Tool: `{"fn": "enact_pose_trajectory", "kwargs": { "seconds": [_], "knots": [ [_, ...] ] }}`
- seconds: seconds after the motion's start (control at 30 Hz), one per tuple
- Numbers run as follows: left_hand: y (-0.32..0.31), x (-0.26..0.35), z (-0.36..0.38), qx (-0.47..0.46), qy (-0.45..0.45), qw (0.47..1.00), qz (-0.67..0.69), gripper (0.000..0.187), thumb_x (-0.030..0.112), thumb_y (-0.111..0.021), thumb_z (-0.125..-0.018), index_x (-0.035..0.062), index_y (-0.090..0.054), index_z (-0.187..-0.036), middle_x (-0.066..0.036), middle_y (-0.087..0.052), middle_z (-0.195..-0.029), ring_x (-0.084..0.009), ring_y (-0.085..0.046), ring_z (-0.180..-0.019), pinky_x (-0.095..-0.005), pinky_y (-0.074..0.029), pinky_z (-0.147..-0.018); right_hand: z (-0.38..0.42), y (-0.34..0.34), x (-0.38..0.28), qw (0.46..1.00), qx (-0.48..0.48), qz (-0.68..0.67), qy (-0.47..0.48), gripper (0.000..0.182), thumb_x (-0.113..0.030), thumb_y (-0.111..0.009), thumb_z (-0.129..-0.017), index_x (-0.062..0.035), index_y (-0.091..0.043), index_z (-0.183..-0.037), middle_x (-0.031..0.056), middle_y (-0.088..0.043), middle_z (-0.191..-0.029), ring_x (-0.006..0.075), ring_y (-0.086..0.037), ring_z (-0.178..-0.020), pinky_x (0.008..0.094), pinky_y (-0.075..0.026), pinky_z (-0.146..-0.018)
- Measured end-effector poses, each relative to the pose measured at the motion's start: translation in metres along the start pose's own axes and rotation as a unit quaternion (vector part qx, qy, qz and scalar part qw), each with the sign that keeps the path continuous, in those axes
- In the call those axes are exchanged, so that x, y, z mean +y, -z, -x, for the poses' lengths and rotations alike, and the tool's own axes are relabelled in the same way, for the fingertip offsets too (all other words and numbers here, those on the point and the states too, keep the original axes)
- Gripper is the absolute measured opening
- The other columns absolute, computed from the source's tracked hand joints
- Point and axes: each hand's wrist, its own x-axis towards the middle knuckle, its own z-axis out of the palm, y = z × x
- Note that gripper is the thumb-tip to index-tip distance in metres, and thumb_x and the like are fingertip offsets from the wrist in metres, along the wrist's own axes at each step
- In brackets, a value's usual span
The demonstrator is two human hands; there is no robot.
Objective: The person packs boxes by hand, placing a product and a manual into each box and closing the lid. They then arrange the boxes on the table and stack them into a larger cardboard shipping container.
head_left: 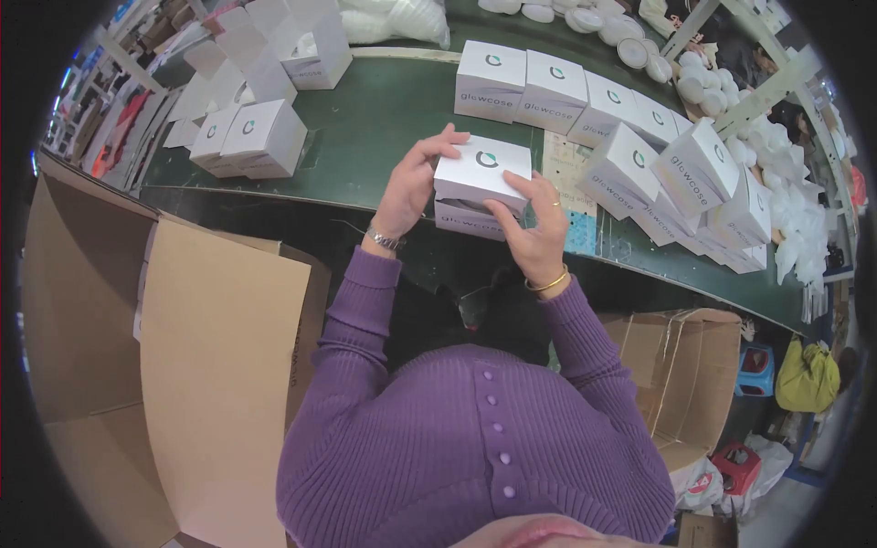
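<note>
A white cardboard box (484, 166) marked "glowcose", with a round green-and-black logo on its top, is between my hands at the front edge of the green table. Its lid shows a dark gap along the front, above the lettered front panel. My left hand (413, 187) grips the left side, with fingertips over the top's back left corner. On the right, my right hand (536, 226) holds the box, its thumb at the lid's front edge and its fingers along the right side. The box's underside is hidden.
Similar closed boxes (490, 80) stand in a row behind and pile up at right. More boxes (265, 137), some with raised flaps, stand at left. White round pieces (632, 53) lie at the back. Large cartons (219, 365) stand below the table on both sides.
</note>
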Motion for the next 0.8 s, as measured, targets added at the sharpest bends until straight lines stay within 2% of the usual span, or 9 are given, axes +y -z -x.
{"fn": "enact_pose_trajectory", "kwargs": {
  "seconds": [0.07,0.1,0.2,0.3,0.37,0.5,0.6,0.67,0.8],
  "knots": [
    [0.004,0.003,0.011,-0.067,-0.031,0.997,-0.036,0.034,0.021,-0.067,-0.092,0.0197,-0.061,-0.125,-0.016,-0.043,-0.155,-0.0357,-0.023,-0.154,-0.0428,-0.035,-0.115,0.002,0.000,0.004,1.000,0.008,-0.005,0.023,0.040,-0.020,-0.084,-0.087,-0.0109,-0.069,-0.124,0.0148,-0.069,-0.123,0.0325,-0.063,-0.115,0.0405,-0.054,-0.089],
    [0.005,0.002,0.016,-0.083,-0.038,0.995,-0.044,0.039,0.024,-0.073,-0.092,0.0207,-0.059,-0.128,-0.015,-0.039,-0.158,-0.0351,-0.023,-0.154,-0.0428,-0.034,-0.117,0.004,0.000,0.006,1.000,0.009,-0.006,0.027,0.040,-0.020,-0.084,-0.087,-0.0117,-0.069,-0.123,0.0149,-0.069,-0.123,0.0326,-0.063,-0.114,0.0390,-0.054,-0.086],
    [0.006,-0.003,0.029,-0.079,-0.046,0.988,-0.125,0.046,0.022,-0.079,-0.092,0.0234,-0.058,-0.132,-0.014,-0.037,-0.158,-0.0334,-0.031,-0.150,-0.0398,-0.046,-0.111,0.010,0.000,0.005,0.999,0.007,-0.041,-0.003,0.037,-0.018,-0.086,-0.085,-0.0136,-0.073,-0.120,0.0179,-0.066,-0.116,0.0322,-0.061,-0.111,0.0359,-0.053,-0.075],
    [0.004,-0.006,0.034,-0.047,-0.095,0.978,-0.180,0.042,0.019,-0.078,-0.092,0.0191,-0.062,-0.131,-0.016,-0.044,-0.153,-0.0336,-0.040,-0.145,-0.0394,-0.053,-0.105,0.011,-0.002,0.004,0.998,0.041,-0.054,0.011,0.035,-0.017,-0.087,-0.083,-0.0146,-0.077,-0.116,0.0075,-0.056,-0.096,0.0296,-0.059,-0.106,0.0380,-0.055,-0.081],
    [0.003,-0.012,0.039,-0.010,-0.111,0.972,-0.208,0.039,0.019,-0.078,-0.092,0.0188,-0.065,-0.129,-0.016,-0.051,-0.150,-0.0337,-0.047,-0.140,-0.0448,-0.046,-0.110,0.015,-0.004,0.003,0.997,0.051,-0.050,0.012,0.031,-0.016,-0.086,-0.084,-0.0144,-0.079,-0.114,0.0038,-0.052,-0.091,0.0293,-0.057,-0.104,0.0416,-0.054,-0.086],
    [0.000,-0.020,0.045,0.018,-0.155,0.951,-0.266,0.040,0.018,-0.078,-0.092,0.0188,-0.066,-0.129,-0.017,-0.052,-0.150,-0.0344,-0.049,-0.139,-0.0474,-0.043,-0.114,0.020,-0.001,0.004,0.998,0.040,-0.005,0.046,0.026,-0.014,-0.078,-0.092,-0.0126,-0.078,-0.117,0.0075,-0.050,-0.097,0.0292,-0.055,-0.106,0.0502,-0.053,-0.097],
    [-0.007,-0.022,0.049,-0.024,-0.094,0.961,-0.259,0.059,0.009,-0.077,-0.090,0.0231,-0.050,-0.141,-0.021,-0.027,-0.164,-0.0403,-0.031,-0.150,-0.0454,-0.050,-0.106,0.018,0.009,0.001,0.991,0.028,0.110,0.064,0.024,-0.024,-0.078,-0.092,-0.0226,-0.079,-0.116,0.0062,-0.042,-0.104,0.0235,-0.048,-0.105,0.0564,-0.046,-0.102],
    [-0.014,-0.024,0.051,-0.009,-0.044,0.964,-0.261,0.066,0.003,-0.074,-0.090,0.0211,-0.046,-0.147,-0.022,-0.030,-0.163,-0.0400,-0.029,-0.152,-0.0453,-0.047,-0.110,0.018,0.012,0.000,0.997,0.005,0.065,0.038,0.028,-0.018,-0.074,-0.095,-0.0174,-0.076,-0.122,0.0068,-0.043,-0.104,0.0237,-0.048,-0.100,0.0424,-0.048,-0.091],
    [-0.029,-0.036,0.038,0.015,-0.011,0.958,-0.287,0.070,0.002,-0.074,-0.089,0.0222,-0.044,-0.149,-0.022,-0.033,-0.163,-0.0387,-0.030,-0.152,-0.0449,-0.044,-0.113,0.013,0.012,0.016,0.998,0.018,0.061,0.028,0.029,-0.009,-0.073,-0.095,-0.0128,-0.075,-0.124,0.0088,-0.050,-0.106,0.0244,-0.051,-0.099,0.0310,-0.050,-0.077]
  ]
}}
